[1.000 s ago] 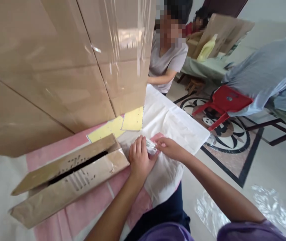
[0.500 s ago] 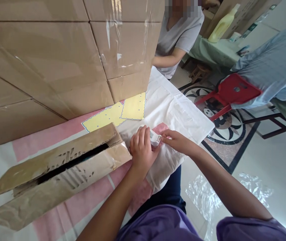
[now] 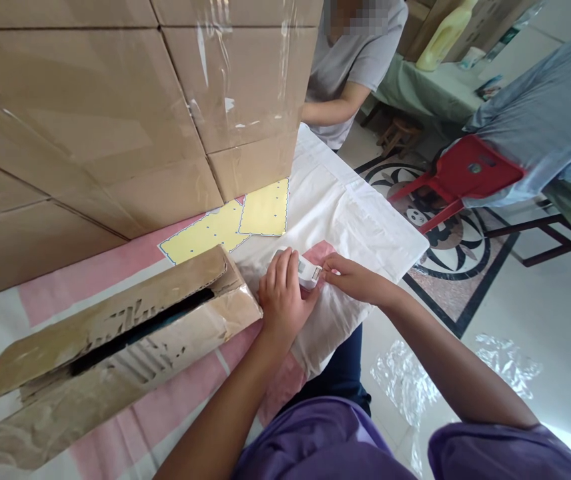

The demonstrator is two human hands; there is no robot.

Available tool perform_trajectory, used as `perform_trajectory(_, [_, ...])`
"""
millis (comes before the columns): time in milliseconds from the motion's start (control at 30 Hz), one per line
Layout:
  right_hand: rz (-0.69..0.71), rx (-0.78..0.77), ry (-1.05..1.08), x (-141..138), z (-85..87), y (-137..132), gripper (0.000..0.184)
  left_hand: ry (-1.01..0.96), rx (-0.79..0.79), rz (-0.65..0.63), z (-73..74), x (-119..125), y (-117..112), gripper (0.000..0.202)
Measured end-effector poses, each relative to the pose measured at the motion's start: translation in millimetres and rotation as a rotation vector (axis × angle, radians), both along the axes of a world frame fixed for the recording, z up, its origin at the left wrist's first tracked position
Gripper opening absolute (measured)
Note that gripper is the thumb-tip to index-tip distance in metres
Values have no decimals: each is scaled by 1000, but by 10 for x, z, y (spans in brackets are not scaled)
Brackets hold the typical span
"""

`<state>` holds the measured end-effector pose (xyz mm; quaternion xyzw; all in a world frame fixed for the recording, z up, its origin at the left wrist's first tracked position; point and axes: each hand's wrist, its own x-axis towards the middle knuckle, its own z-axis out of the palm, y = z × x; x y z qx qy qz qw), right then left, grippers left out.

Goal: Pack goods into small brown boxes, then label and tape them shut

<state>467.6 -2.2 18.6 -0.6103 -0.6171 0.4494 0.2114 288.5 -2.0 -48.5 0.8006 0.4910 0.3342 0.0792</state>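
My left hand is wrapped over a small white box-shaped object on the white cloth near the table's front edge. My right hand comes in from the right, and its fingertips pinch the end of that same object. Most of the object is hidden under my left fingers.
A long flat cardboard box with an open slit lies just left of my hands. Large taped cartons rise behind. Yellow sheets lie at their foot. A person in grey sits across; a red chair stands to the right.
Over the last second the view has tilted down and closer. Both hands stay on the small white object, which has turned slightly so that its end shows.
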Motion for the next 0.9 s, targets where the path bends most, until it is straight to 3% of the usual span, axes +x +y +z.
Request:
perform_trajectory(500, [47, 46, -71, 26, -25, -14, 23, 1, -35, -9, 21, 0, -11, 67])
perform_trajectory(733, [42, 44, -68, 20, -80, -24, 24, 13, 30, -102, -38, -41, -1, 37])
perform_trajectory(900, [142, 26, -20, 52, -106, 10, 28, -19, 32, -140, -39, -59, -35, 30])
